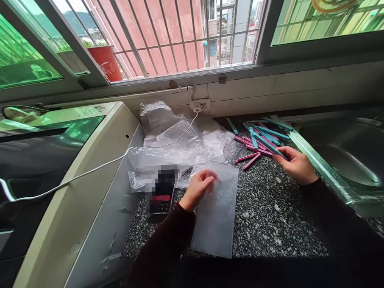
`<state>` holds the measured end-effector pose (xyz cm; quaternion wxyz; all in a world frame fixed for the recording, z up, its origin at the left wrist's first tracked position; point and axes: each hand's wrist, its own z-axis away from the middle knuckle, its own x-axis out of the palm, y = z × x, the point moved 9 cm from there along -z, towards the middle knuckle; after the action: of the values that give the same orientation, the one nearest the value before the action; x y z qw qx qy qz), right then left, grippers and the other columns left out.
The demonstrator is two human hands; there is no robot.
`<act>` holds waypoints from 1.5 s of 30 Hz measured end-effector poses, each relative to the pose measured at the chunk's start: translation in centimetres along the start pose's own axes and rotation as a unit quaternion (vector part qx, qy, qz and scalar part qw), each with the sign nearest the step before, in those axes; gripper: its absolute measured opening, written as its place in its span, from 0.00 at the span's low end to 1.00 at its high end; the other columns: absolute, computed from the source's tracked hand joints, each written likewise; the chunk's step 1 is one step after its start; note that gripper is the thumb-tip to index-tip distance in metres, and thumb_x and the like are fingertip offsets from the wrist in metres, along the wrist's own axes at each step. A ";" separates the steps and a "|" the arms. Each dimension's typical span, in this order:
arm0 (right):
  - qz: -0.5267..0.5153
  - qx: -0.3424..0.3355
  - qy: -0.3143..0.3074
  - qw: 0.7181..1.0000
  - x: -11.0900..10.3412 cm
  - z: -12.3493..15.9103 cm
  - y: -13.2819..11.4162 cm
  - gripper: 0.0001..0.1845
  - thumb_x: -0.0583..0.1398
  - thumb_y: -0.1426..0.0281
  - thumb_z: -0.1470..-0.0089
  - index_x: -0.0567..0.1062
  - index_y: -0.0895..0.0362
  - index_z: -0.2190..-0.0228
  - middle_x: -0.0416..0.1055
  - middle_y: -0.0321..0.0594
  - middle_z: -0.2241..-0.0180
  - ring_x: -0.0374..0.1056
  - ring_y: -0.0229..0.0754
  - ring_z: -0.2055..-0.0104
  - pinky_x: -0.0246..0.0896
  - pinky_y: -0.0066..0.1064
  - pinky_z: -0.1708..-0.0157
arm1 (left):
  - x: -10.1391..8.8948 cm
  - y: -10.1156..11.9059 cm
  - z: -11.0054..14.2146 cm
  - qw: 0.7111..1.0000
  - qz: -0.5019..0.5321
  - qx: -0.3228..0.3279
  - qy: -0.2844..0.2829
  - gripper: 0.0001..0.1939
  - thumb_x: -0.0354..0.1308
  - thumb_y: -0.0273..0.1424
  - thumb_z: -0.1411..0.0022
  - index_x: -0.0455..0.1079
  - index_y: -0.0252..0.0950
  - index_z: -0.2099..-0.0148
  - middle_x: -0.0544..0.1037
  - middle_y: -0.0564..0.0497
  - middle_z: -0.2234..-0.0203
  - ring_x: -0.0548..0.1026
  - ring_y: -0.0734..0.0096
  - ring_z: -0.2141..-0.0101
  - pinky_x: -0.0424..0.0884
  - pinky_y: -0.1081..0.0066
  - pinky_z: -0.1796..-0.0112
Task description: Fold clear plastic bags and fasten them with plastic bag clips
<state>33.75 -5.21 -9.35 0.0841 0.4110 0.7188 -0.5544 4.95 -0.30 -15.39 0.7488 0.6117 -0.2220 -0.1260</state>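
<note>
My left hand (200, 186) is closed at the upper left edge of a frosted plastic bag (216, 221), its fingertips blurred through the translucent sheet. The bag is flat and hangs or lies over the speckled counter. In my right hand (296, 167) is a long, thin blue strip (268, 144), pinched near its near end between thumb and fingers. Its far end reaches over a loose pile of similar blue strips (269, 136) and pink strips (251, 160). What the strips are for does not show.
Crumpled clear plastic (182, 140) covers the back of the counter. A phone (162, 192) lies left of my left hand. A white cable (116, 158) runs from a wall socket (200, 105) across a cream-coloured appliance (94, 165). On the right is a metal sink (354, 154).
</note>
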 end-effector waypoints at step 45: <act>-0.187 -0.009 -0.327 0.926 12.2 7.6 -5.7 0.23 0.50 0.49 0.48 0.68 0.56 0.75 0.55 0.33 0.82 0.50 0.34 0.81 0.49 0.25 0.84 | -0.2 -0.1 0.6 0.991 0.082 0.100 0.027 0.24 0.52 0.54 0.49 0.60 0.36 0.76 0.63 0.56 0.86 0.58 0.77 0.83 0.53 0.72 0.80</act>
<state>19.40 -5.99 -15.03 0.2130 0.0639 0.7203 -0.6571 4.47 -0.71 -15.45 0.6976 0.6663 -0.2622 -0.0247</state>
